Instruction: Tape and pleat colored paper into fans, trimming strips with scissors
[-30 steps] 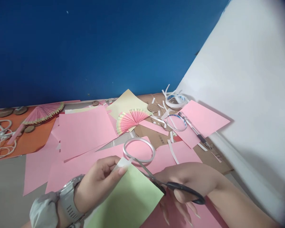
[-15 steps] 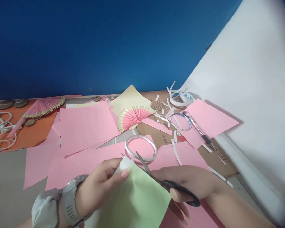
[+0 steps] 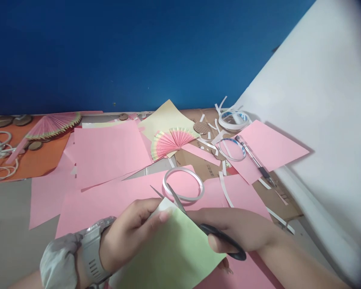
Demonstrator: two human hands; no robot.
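A light green sheet of paper (image 3: 180, 249) is pinched near its far corner by my left hand (image 3: 132, 233), thumb on top. White shows at that corner, beside the thumb. My right hand (image 3: 237, 226) grips black-handled scissors (image 3: 222, 239), its thumb in a handle loop. The scissor blades are parted, and the paper's corner lies between them. Part of the lower blade is hidden behind the paper. Just beyond the blades a roll of white double-sided tape (image 3: 201, 192) rests on pink paper (image 3: 132, 196).
Beyond lie a folded pink paper fan (image 3: 171, 143), a pale yellow sheet (image 3: 165, 114), a pen (image 3: 254, 158), more tape rolls (image 3: 233, 119) and white strips on cardboard. At left, another fan (image 3: 52, 127) and white cable (image 3: 1, 156) rest on orange paper. A blue wall (image 3: 138, 52) stands behind.
My left thumb and the paper's corner have shifted slightly right, toward the scissors. The scissors have moved a little left, and their blades now straddle the corner. The view has tilted slightly.
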